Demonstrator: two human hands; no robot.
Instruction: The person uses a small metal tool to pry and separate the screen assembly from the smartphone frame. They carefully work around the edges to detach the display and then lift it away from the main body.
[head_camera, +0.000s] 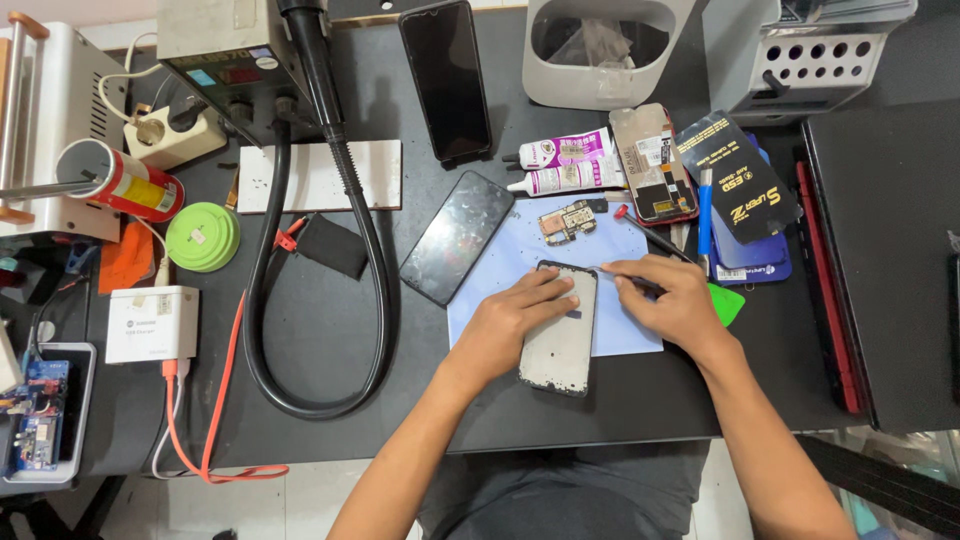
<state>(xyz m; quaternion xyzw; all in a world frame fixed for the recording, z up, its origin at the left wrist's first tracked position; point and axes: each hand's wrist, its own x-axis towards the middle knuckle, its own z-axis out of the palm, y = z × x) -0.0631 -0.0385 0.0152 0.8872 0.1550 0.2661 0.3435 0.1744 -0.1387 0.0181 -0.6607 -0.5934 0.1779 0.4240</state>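
The left hand presses flat on an opened phone frame lying lengthwise toward the person, while the right hand pinches what seems a thin tool at its top edge.

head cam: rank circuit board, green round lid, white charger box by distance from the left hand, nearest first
1. Circuit board: just above the left hand, on the pale blue mat.
2. Green round lid: far off to the left, past the black hose.
3. White charger box: farther left again, by the orange cable.
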